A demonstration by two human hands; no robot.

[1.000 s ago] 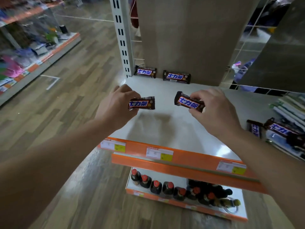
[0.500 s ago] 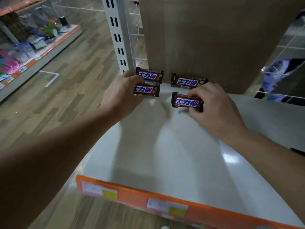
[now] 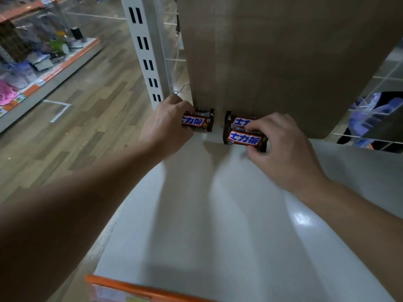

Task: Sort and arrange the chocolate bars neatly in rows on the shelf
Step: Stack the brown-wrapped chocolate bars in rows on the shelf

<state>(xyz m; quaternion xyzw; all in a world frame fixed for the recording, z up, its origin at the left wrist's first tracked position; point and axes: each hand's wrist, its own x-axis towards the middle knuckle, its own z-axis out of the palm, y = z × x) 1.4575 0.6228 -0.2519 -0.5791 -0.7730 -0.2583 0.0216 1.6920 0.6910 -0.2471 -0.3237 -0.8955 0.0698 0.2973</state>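
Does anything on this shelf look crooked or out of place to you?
Nothing spilled or damaged. The left bar, gripped by the left hand, covers most of the rear bar, so they seem to overlap. The right hand pinches the front bar tight against the back bar, by the cardboard panel.

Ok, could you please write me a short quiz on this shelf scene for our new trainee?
1. True or false: the right hand holds a chocolate bar just in front of the back-right bar.
2. What stands behind the bars? A) cardboard panel B) mirror C) bottles
3. Fill in: the left hand grips the left bar beside a slotted post coloured ___.
Key: 1 true; 2 A; 3 white.
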